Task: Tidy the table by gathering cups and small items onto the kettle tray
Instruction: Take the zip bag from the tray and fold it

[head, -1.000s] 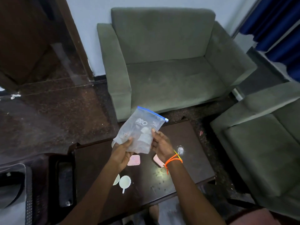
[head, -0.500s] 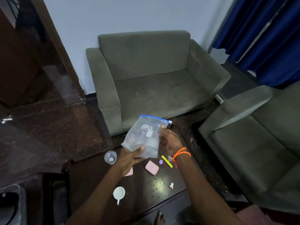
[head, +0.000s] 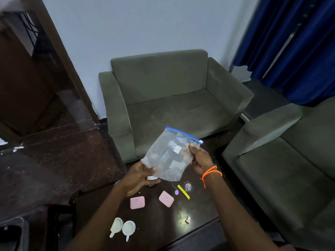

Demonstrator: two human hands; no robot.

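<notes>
While the 2 white cups (head: 123, 228) wait low on the dark table (head: 159, 230), the left hand (head: 138, 177) cradles the clear zip bag (head: 169, 156) underneath and the right hand (head: 200, 158) pinches its side; it looks light, floppy and slippery, best gripped near the blue seal.

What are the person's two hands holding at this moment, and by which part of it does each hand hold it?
A clear zip bag: the left hand holds its bottom corner, the right hand its side edge just below the blue zip.
</notes>
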